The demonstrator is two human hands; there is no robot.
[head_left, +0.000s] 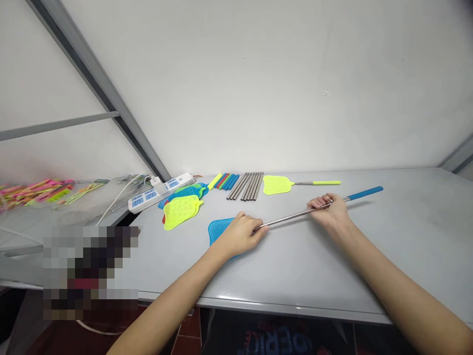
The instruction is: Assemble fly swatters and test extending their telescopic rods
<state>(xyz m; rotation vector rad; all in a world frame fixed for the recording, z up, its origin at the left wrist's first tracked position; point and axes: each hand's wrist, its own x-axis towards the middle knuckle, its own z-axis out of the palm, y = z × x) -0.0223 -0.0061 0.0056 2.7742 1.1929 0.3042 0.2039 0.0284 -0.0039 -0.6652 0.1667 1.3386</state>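
Observation:
A fly swatter (291, 217) with a blue mesh head, an extended metal rod and a blue grip lies slantwise between my hands. My left hand (244, 231) is closed around the rod near the head and hides part of the mesh. Around the rod, just below the blue grip, my right hand (330, 209) is wrapped. Behind them a yellow fly swatter (278, 185) with a yellow grip rests on the table. To the left lie loose mesh heads (181, 212) in yellow, blue and red, partly overlapping.
Several metal rods (246, 186) and coloured grips (223, 181) lie near the wall. A white power strip (160, 191) with a plug and cable stands at the left. Beyond the metal frame post (121, 116) is a pile of colourful items (40, 195). The grey table (406, 246) ends at a front edge.

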